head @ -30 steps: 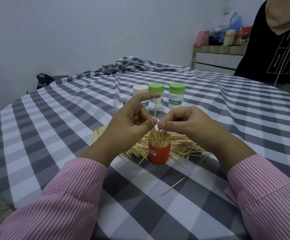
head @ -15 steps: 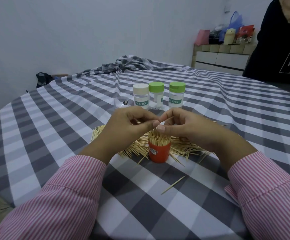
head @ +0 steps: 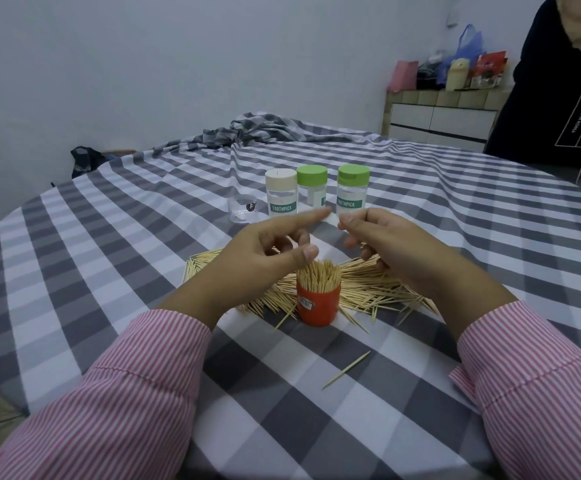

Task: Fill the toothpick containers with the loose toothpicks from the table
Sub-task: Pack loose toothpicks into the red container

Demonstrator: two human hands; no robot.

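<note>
I see my left hand (head: pixel 264 251) and right hand (head: pixel 396 244) hovering apart over the orange cup (head: pixel 317 303), fingers loosely spread, and neither seems to hold anything. The cup stands upright on the bench (head: pixel 109 271), packed with toothpicks standing on end. The loose toothpicks (head: pixel 379 289) lie heaped behind and around it; one stray toothpick (head: pixel 346 370) lies nearer me. Three capped toothpick jars (head: pixel 315 195) stand in a row farther back, with a small clear lid (head: pixel 242 210) left of them.
</note>
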